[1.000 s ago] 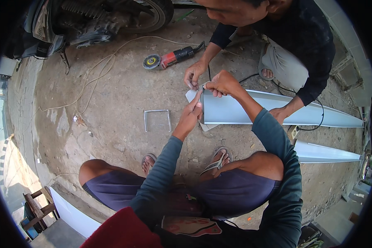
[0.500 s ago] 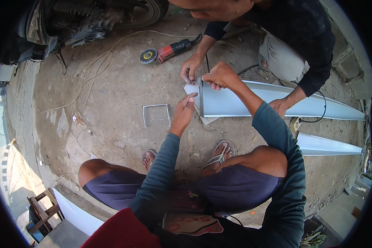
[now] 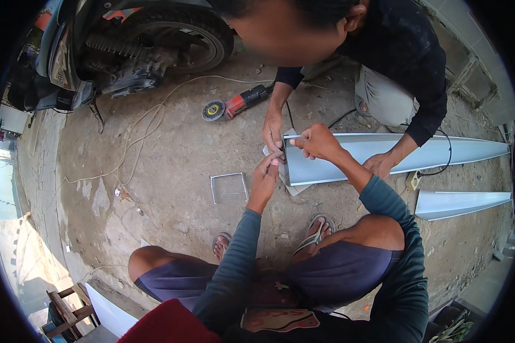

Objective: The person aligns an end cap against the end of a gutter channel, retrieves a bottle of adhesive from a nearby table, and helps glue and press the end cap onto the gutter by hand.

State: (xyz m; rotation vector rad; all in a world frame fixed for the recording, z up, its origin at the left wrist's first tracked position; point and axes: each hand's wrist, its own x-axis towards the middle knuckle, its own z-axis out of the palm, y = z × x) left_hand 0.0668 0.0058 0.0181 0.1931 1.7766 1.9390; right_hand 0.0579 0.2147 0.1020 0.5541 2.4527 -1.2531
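2 troughs on the floor, both silver-grey: the long trough (image 3: 363, 146) lies across centre-right under the work, the short trough (image 3: 462, 204) sits apart, lower right. 2 own hands, both at the long trough's left end. Left hand (image 3: 264, 178): fingers extended, tips at the end edge, right by a co-worker's fingers; can't tell if they pinch anything. Right hand (image 3: 319, 143): over the trough's upper left corner, index pointing left, other fingers curled; can't tell if it grips. 1 co-worker (image 3: 403, 63), dark top, 2 hands in: one hand (image 3: 273, 132) at the end edge, other hand (image 3: 379, 164) on the trough's lower side. 1 white sheet (image 3: 297, 189) pokes out from under that end. 1 grinder (image 3: 239, 104), red and black, yellow-centred disc, lies above and left of the hands. 1 wire frame (image 3: 229, 188), three-sided, on the floor left of the left hand. 1 socket (image 3: 413, 180) between the troughs, black cord (image 3: 450, 154) at it. 1 motorbike (image 3: 129, 66), upper left, one wheel clearly visible.
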